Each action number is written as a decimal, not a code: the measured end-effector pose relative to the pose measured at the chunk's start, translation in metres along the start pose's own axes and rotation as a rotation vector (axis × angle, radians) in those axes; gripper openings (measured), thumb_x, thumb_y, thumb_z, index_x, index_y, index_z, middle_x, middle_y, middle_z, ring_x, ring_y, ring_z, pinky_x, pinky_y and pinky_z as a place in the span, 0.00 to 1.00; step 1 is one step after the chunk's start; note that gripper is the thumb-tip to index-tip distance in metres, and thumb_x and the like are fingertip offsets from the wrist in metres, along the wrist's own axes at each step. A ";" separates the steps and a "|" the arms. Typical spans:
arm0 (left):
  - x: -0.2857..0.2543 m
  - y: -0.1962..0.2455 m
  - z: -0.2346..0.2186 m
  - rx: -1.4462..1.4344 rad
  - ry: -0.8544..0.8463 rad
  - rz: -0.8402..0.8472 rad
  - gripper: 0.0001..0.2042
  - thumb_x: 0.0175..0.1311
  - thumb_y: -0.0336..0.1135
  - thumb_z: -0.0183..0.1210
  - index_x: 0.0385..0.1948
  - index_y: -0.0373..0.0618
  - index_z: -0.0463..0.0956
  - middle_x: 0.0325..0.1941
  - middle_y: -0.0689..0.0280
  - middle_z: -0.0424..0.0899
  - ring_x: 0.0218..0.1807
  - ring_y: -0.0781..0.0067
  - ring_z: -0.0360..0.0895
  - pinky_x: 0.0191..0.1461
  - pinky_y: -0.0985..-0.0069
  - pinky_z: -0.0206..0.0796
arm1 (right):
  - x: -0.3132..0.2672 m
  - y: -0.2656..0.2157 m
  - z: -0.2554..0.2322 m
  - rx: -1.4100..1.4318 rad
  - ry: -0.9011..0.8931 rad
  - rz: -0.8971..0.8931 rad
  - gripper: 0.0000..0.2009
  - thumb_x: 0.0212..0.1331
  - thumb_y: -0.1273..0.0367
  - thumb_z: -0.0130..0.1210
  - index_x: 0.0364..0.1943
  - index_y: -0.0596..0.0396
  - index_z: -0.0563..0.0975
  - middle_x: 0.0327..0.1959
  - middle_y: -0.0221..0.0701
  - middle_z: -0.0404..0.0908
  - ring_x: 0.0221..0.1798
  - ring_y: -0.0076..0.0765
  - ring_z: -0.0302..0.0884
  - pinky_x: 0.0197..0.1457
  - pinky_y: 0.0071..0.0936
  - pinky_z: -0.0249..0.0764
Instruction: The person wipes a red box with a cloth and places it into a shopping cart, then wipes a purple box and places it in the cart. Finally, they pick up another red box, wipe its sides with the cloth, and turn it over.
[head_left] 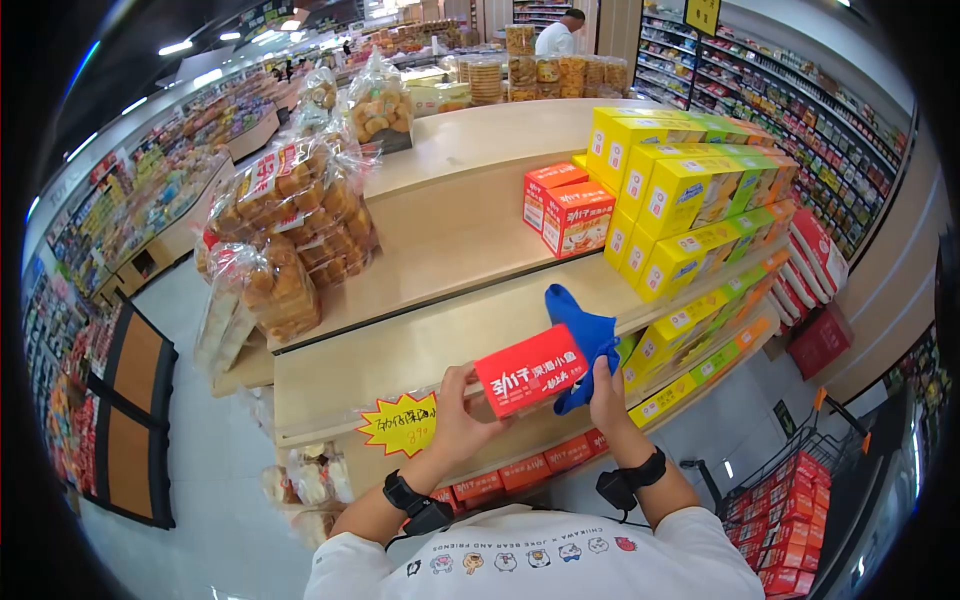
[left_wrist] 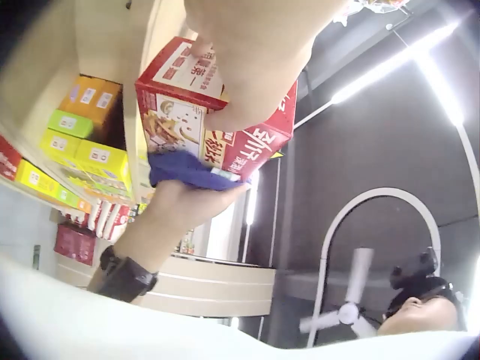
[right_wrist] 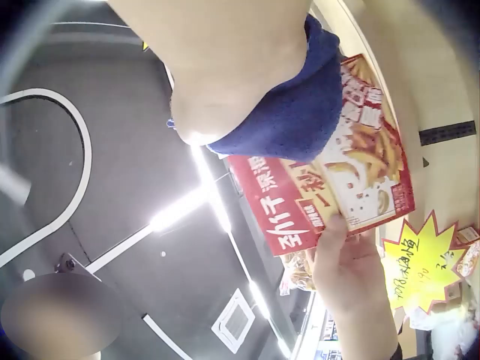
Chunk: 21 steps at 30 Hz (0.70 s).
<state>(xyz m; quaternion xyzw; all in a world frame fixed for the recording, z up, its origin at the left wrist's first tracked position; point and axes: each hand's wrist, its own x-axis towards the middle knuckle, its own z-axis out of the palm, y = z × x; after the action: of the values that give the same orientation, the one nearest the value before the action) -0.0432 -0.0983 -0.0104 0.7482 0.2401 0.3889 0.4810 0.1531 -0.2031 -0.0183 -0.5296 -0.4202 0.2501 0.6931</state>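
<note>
The red box (head_left: 531, 369) is lying at the lower centre of the frame, its long axis running left to right and tilting up toward the right. It is hovering over a pale wooden shelf (head_left: 400, 350) in a supermarket aisle. The left hand (head_left: 459, 412) is gripping its left end; the right hand (head_left: 606, 398) is pressing a blue cloth (head_left: 585, 335) against its right end, fingers curled.

We get bright ceiling strip lights (right_wrist: 180, 210), heavy fisheye warping with black corners, and blurry, glare-washed wrist views.
</note>
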 end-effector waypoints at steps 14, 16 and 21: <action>-0.019 0.005 -0.004 -0.057 0.007 0.079 0.43 0.40 0.35 0.76 0.56 0.45 0.51 0.55 0.63 0.67 0.58 0.70 0.68 0.62 0.66 0.60 | -0.004 -0.061 0.030 0.941 -0.027 0.195 0.30 0.68 0.46 0.33 0.63 0.53 0.62 0.61 0.35 0.69 0.61 0.38 0.69 0.65 0.37 0.63; -0.024 0.000 -0.001 -0.041 -0.044 -0.048 0.44 0.41 0.40 0.75 0.58 0.46 0.51 0.55 0.64 0.68 0.59 0.68 0.66 0.65 0.63 0.53 | -0.003 -0.045 0.032 0.983 -0.151 0.166 0.29 0.68 0.46 0.34 0.62 0.52 0.63 0.60 0.35 0.70 0.61 0.37 0.69 0.65 0.37 0.63; -0.019 -0.002 -0.004 0.060 -0.149 -0.136 0.45 0.43 0.47 0.73 0.60 0.49 0.51 0.56 0.64 0.68 0.60 0.66 0.64 0.67 0.60 0.43 | -0.011 -0.020 0.046 0.850 -0.396 0.326 0.32 0.64 0.41 0.36 0.59 0.50 0.65 0.58 0.33 0.72 0.59 0.37 0.70 0.64 0.40 0.66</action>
<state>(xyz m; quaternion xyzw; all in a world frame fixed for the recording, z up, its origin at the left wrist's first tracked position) -0.0579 -0.1092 -0.0181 0.7712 0.2652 0.2912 0.5002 0.1063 -0.1945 0.0011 -0.2012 -0.3161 0.6003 0.7066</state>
